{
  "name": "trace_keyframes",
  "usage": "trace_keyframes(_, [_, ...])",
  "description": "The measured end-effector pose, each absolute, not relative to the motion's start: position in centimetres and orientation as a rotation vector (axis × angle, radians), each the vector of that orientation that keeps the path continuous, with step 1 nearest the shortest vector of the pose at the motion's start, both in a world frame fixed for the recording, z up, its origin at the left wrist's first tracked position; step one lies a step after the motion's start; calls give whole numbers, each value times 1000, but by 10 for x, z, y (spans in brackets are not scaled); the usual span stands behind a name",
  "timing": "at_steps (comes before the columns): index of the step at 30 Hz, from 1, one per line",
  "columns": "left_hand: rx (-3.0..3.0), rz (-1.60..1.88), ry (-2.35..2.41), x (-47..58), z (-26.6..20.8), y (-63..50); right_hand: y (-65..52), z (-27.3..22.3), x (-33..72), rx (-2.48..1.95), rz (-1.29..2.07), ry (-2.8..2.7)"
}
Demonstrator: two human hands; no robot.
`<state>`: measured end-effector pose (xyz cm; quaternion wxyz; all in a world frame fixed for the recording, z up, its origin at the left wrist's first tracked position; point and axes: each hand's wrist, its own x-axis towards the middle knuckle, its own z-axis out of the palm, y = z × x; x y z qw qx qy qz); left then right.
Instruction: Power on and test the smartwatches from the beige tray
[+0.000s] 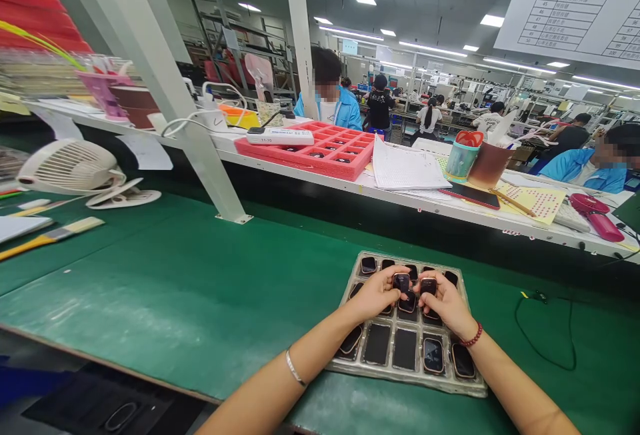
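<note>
Above a clear plastic tray (pixel 400 376), my left hand (pixel 383 292) pinches a smartwatch body (pixel 401 282) with a dark screen and gold-coloured rim. Close beside it, my right hand (pixel 445 298) grips a second smartwatch body (pixel 429 286) between thumb and fingers. Several more strapless watch bodies lie in the tray's compartments, such as one at the front (pixel 433 355) and another at the front right corner (pixel 463 360). Two front compartments show only a dark base. My hands and wrists hide part of the middle rows.
A shelf (pixel 320 175) runs behind the green bench (pixel 200 275), bearing a red foam tray (pixel 345 167), papers (pixel 405 165) and pen cups (pixel 464 155). On the left are a white fan (pixel 75 165) and a brush (pixel 60 235). A thin cable (pixel 545 352) lies right. Co-workers sit beyond.
</note>
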<state>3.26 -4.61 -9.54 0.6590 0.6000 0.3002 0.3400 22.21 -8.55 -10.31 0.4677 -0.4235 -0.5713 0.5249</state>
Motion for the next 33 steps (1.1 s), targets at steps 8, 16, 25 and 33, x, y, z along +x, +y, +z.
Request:
trace_keyframes(8, [1355,755,681,33,-93,-48,-87,-101,222,-1070,1286,-1416])
trace_keyframes(16, [1345,751,697,32,-90,-50,-87,-100,221,-1064,1274,-1421])
trace_keyframes(25, [1379,753,691,32,-92,-48,-86,-100,221,-1078,1267,-1432])
trace_keyframes(33, [1387,740,698,32,-91,-48,-87,-102,221,-1083,1286,-1417])
